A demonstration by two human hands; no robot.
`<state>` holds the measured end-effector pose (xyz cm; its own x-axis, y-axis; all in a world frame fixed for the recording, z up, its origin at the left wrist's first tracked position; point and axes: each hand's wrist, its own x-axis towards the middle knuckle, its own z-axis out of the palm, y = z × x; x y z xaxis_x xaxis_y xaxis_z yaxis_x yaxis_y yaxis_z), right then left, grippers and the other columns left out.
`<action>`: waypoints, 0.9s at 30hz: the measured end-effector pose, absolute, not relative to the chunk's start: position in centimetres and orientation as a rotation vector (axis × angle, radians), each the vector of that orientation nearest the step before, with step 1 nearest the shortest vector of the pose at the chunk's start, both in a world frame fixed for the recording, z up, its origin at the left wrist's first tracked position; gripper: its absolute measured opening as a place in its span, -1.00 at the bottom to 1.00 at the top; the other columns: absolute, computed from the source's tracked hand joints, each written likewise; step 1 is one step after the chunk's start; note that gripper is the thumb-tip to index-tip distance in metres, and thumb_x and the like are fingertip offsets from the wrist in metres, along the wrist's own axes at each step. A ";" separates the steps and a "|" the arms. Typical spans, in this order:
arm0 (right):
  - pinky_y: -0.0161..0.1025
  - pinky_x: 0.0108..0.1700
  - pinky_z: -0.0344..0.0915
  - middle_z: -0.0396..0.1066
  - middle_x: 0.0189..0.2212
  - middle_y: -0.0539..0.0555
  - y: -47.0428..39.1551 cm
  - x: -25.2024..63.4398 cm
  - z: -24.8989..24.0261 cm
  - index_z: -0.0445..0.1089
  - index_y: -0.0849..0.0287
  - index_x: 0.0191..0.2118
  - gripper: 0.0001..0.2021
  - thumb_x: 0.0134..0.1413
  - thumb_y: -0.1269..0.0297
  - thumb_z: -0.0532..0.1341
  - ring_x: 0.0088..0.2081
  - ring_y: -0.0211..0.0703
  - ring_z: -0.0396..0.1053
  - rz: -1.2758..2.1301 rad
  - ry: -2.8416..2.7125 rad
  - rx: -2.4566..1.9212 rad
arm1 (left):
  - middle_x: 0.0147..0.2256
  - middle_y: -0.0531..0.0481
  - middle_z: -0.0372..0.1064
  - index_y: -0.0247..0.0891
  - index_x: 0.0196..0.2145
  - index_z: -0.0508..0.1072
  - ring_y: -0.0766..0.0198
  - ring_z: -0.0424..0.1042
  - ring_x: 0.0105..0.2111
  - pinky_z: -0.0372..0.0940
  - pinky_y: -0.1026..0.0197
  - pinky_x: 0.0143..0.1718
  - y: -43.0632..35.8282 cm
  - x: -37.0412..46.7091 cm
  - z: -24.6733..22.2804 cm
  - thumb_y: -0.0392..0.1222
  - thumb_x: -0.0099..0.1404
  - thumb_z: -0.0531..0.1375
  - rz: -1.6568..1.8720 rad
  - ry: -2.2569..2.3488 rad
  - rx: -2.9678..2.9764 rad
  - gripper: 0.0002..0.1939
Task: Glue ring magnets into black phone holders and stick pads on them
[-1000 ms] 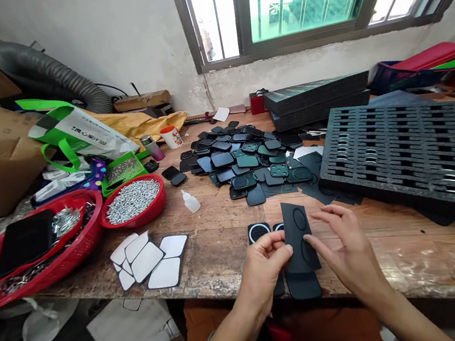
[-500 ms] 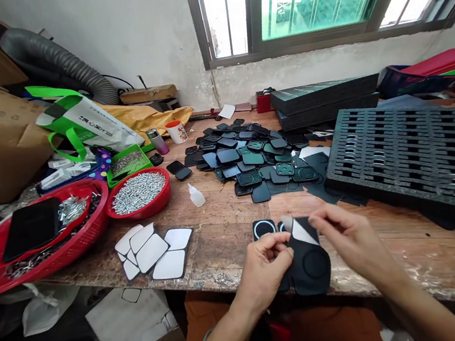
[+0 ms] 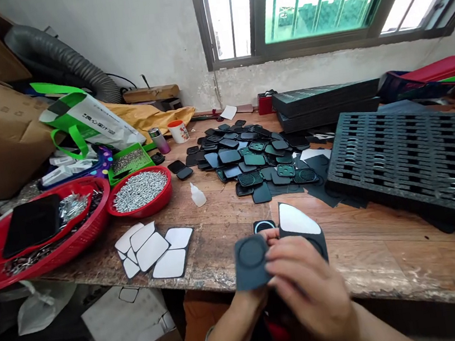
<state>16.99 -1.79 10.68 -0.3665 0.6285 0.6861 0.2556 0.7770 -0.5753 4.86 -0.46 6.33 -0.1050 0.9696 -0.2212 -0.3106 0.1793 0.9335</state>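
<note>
Close in front of me is a dark flexible sheet (image 3: 251,262) with a raised ring, its left part covering most of my left hand (image 3: 252,301). The left fingers grip it from behind, with a fingertip showing past its edge. My right hand (image 3: 315,285) crosses in front, fingers closed on the sheet's right edge and slightly blurred. Behind the right hand stands a dark piece with a white backing (image 3: 299,220); whether it joins the held sheet is hidden. A black plate with a pale ring (image 3: 264,226) lies on the table just beyond.
White-faced black pieces (image 3: 152,251) lie left of my hands. A small white dropper bottle (image 3: 198,195), a red basket of metal pins (image 3: 139,191) and a larger red basket (image 3: 101,211) stand farther left. Ahead are piled black plates (image 3: 253,159); a slotted foam tray (image 3: 412,156) sits right.
The sheet has been turned and lifted left, its ringed part now over my left hand. My right hand has moved left across it, and more white backing shows.
</note>
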 end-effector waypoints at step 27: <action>0.01 -0.02 0.30 0.35 -0.03 0.15 1.2 22.1 5.8 0.36 -0.01 0.08 -0.53 0.07 0.56 0.17 -0.02 0.04 0.31 0.105 -2.102 -0.705 | -0.28 -0.16 0.51 -0.33 -0.16 0.41 0.06 0.51 -0.26 0.37 0.06 -0.19 -1.6 5.3 7.9 -0.25 0.14 0.25 1.301 0.893 0.125 -0.72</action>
